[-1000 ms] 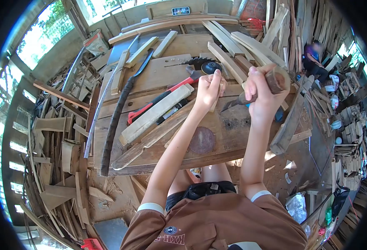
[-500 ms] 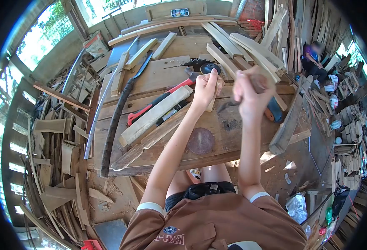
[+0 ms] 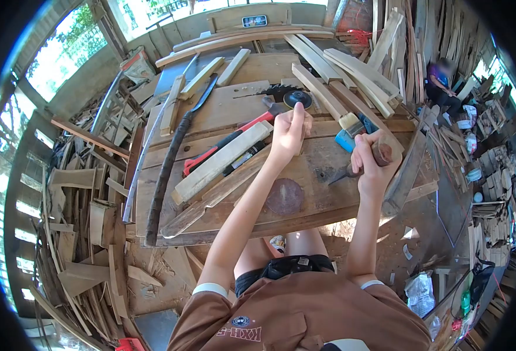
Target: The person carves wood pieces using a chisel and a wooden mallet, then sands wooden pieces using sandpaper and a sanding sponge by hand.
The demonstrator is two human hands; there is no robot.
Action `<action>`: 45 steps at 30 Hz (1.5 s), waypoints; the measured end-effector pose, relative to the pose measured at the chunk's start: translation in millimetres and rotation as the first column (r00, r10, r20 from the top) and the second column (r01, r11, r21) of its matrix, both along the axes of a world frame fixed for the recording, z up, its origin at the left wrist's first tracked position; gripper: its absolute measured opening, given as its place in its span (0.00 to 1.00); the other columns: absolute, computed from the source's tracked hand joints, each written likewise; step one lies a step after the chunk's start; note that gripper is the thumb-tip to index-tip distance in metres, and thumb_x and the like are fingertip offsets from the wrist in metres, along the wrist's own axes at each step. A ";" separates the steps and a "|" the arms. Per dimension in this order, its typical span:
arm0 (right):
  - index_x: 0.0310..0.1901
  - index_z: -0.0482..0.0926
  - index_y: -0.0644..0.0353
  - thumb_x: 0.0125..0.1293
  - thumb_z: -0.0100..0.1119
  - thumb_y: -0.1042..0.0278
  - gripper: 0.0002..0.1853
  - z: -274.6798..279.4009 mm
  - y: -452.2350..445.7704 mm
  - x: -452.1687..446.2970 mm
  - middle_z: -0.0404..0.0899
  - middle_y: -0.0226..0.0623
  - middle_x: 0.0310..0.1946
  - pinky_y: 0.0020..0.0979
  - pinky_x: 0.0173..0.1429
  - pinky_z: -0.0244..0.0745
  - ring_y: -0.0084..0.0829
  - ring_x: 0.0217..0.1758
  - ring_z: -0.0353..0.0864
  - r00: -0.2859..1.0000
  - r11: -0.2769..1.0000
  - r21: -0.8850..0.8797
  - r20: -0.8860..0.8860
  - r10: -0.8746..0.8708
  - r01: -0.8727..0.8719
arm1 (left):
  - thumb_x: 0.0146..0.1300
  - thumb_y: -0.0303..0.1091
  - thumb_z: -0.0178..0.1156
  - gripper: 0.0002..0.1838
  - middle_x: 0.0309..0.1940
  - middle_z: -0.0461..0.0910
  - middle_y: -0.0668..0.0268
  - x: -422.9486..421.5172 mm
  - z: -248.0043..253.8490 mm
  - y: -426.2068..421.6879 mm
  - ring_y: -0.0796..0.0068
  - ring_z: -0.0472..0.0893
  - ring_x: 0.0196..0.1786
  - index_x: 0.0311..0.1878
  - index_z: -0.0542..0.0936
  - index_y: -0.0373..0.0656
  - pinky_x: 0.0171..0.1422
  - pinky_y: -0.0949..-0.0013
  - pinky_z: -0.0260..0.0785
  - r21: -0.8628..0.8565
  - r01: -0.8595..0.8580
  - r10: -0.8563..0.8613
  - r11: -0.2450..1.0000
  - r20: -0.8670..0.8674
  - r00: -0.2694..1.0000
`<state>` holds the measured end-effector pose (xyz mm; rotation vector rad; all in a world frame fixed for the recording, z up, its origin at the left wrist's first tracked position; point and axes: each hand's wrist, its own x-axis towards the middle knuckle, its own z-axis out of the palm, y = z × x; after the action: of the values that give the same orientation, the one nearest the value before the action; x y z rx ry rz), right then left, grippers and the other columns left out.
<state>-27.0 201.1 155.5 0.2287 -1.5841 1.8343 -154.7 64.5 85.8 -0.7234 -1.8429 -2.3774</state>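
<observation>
My left hand (image 3: pixel 291 133) is closed with its thumb up, above the middle of the wooden workbench (image 3: pixel 322 199); what it grips, if anything, is hidden. My right hand (image 3: pixel 372 167) is wrapped round a tool with a round wooden handle end (image 3: pixel 381 153). A dark, pointed metal part (image 3: pixel 341 175) shows on its left side, so it may be a chisel. Just beyond that hand are a pale-bristled brush (image 3: pixel 349 121) and a blue object (image 3: pixel 344 141). A black round disc (image 3: pixel 297 99) and a toothed saw blade (image 3: pixel 276 91) lie beyond my left hand.
A red-and-black-handled tool (image 3: pixel 220 147), a pale wood strip (image 3: pixel 223 162) and a long dark-handled blade (image 3: pixel 173 158) lie left on the bench. A round brown disc (image 3: pixel 285 196) is near its front edge. Timber surrounds the bench; a person (image 3: pixel 442 85) sits at far right.
My right hand has moved right and slightly down, away from my left hand, with the tool in it. The brush beyond it has come into view. My left hand has shifted only slightly.
</observation>
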 end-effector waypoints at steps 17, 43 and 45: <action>0.31 0.65 0.53 0.70 0.54 0.75 0.11 -47.2 21.2 64.9 0.66 0.26 0.17 0.37 0.51 0.59 0.19 0.18 0.62 0.976 0.985 0.171 -0.217 0.009 0.029 | 0.71 0.26 0.60 0.08 0.64 0.70 0.53 148.5 -56.9 -63.5 0.45 0.73 0.66 0.47 0.71 0.38 0.70 0.53 0.67 -0.601 -0.081 -0.175 0.795 -0.356 0.918; 0.32 0.68 0.57 0.67 0.54 0.76 0.07 -90.0 49.7 93.8 0.71 0.29 0.16 0.38 0.41 0.65 0.25 0.17 0.69 0.934 0.998 0.056 -0.354 0.056 -0.039 | 0.51 0.28 0.66 0.20 0.45 0.77 0.53 123.2 -13.0 -59.7 0.51 0.82 0.46 0.49 0.79 0.36 0.52 0.55 0.76 -0.712 -0.465 0.337 0.526 -0.328 0.883; 0.33 0.67 0.57 0.69 0.52 0.74 0.06 -95.5 49.2 95.4 0.70 0.29 0.17 0.38 0.44 0.64 0.25 0.18 0.69 0.941 0.999 -0.031 -0.335 -0.047 0.039 | 0.50 0.25 0.66 0.20 0.45 0.76 0.52 119.1 -10.5 -78.6 0.49 0.81 0.46 0.49 0.77 0.37 0.52 0.54 0.76 -0.654 -0.534 0.359 0.537 -0.396 0.845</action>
<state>68.4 250.3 59.9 0.4670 -1.3177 1.6749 -35.6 -14.1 75.3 -0.4027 -2.5011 -1.1105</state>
